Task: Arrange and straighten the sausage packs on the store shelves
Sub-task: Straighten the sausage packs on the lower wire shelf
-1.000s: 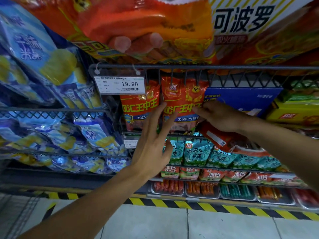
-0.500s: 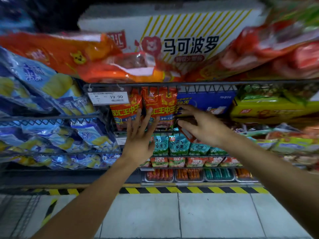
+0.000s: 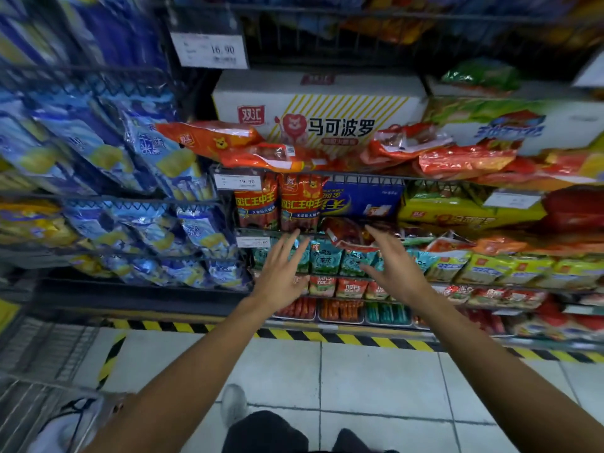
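Note:
Two red sausage packs (image 3: pixel 281 204) stand upright side by side in the wire shelf, under a price tag reading 19.90 (image 3: pixel 238 182). A red pack (image 3: pixel 346 232) lies tilted just right of them, below a blue box (image 3: pixel 362 199). My left hand (image 3: pixel 282 271) is open with fingers spread, fingertips just below the upright packs. My right hand (image 3: pixel 390 264) is open too, fingers pointing at the tilted red pack, holding nothing. Loose orange-red packs (image 3: pixel 248 148) lie askew on the shelf above.
Blue snack bags (image 3: pixel 140 148) fill the left racks. A white carton (image 3: pixel 320 109) sits on the upper shelf. Green packs (image 3: pixel 327 259) and small red packs (image 3: pixel 346 287) fill lower rows. Yellow-black tape (image 3: pixel 327 336) edges the tiled floor. A wire cart (image 3: pixel 39 403) stands at the lower left.
The view has pulled back and tilted up. Both hands have drawn away from the red packs and now hover lower, open, in front of the shelf.

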